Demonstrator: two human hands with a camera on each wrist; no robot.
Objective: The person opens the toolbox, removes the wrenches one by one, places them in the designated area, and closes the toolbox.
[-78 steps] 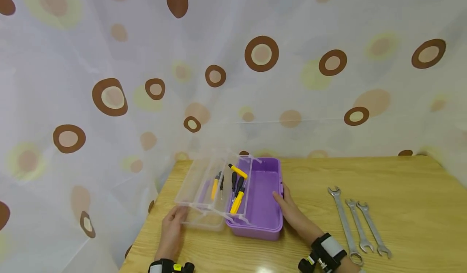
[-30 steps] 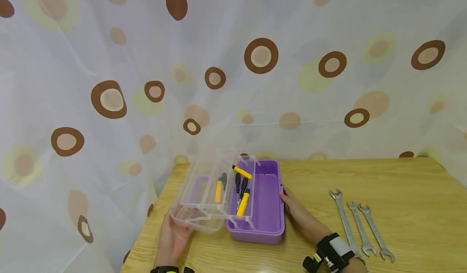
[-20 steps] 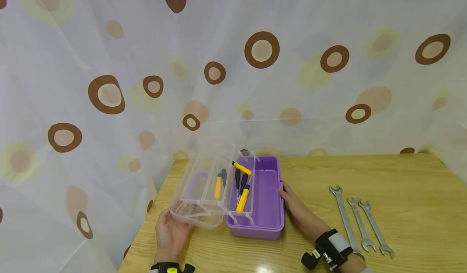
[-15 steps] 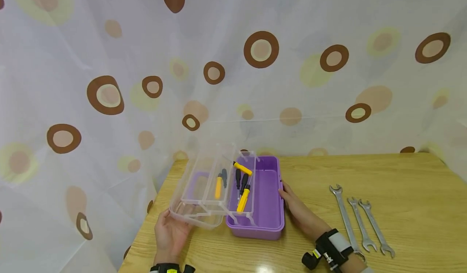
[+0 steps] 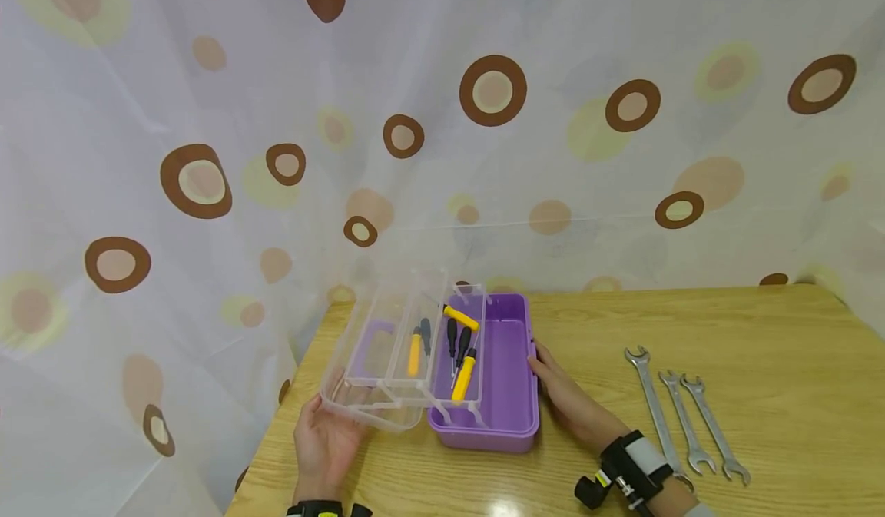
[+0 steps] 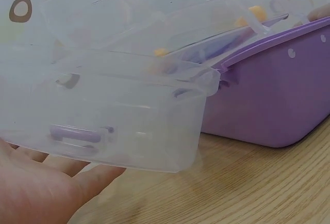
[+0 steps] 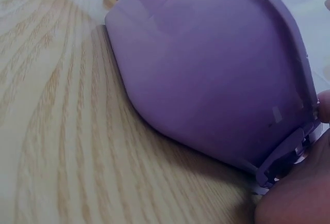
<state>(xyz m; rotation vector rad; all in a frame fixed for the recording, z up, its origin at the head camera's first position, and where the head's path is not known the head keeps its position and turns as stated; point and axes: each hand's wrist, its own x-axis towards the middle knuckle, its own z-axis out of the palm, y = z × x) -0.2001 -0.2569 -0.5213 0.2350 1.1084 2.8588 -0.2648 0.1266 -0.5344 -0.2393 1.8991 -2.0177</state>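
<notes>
A purple toolbox (image 5: 484,440) stands on the table, its clear lid (image 5: 387,421) swung out to the left. Clear stepped trays (image 5: 373,348) span between lid and box. They carry several screwdrivers, among them a yellow-handled screwdriver (image 5: 464,377) and a black-handled screwdriver (image 5: 452,333). My left hand (image 5: 326,442) is palm up beneath the lid's near left corner; in the left wrist view its fairly straight fingers (image 6: 98,177) lie under the lid. My right hand (image 5: 563,394) holds the toolbox's right wall beside the latch (image 7: 286,154), thumb at the rim; its other fingers are partly hidden.
Three open-ended wrenches lie right of the toolbox: a long wrench (image 5: 653,405), a shorter wrench (image 5: 686,421) and another shorter wrench (image 5: 715,429). A patterned curtain (image 5: 442,117) hangs behind the wooden table (image 5: 781,363). The table's left edge runs close to my left hand.
My left hand has turned palm up and moved under the lid. My right thumb has drawn back from inside the box to its rim. The trays have shifted slightly right.
</notes>
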